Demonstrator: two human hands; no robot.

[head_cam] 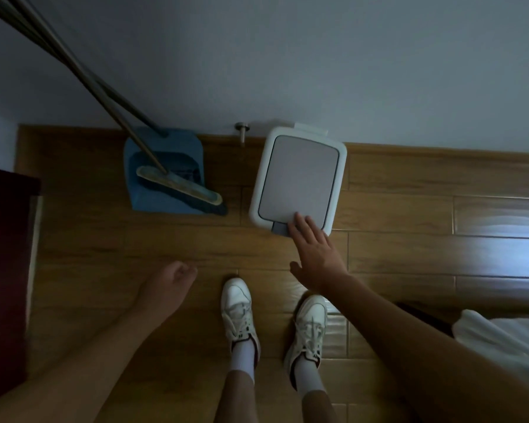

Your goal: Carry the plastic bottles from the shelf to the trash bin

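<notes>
"Since no plastic bottles show anywhere, where's the trash bin (256, 190)?"

"Centre frame, against the wall, lid (300, 178) down. I judge that lid light, stiff plastic: press its front tab (279, 228). My right hand (315, 254) lies there, fingers straight; left hand (171, 282) loosely curled, empty. Dustpan (193, 148) left."

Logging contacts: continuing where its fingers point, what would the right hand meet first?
The closed grey lid of the white plastic trash bin; fingertips of the right hand overlap its front edge, contact unclear.
</notes>
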